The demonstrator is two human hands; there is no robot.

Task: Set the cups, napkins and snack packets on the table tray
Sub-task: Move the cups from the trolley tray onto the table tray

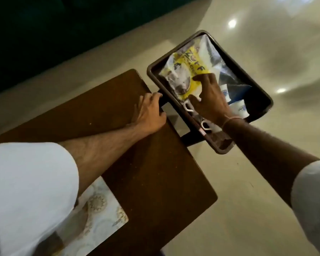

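Yellow packet (190, 71) lies lengthwise in tray (262, 93), under right hand (209, 100)'s spread fingers; left hand (150, 113) grips the tray edge.

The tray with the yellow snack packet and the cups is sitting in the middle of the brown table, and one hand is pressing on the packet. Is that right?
Not quite. The head view shows the tray off the table's far right corner, mostly over the floor, not in its middle. The rest is right: the yellow packet and cups lie in it, and the right hand presses on the packet.
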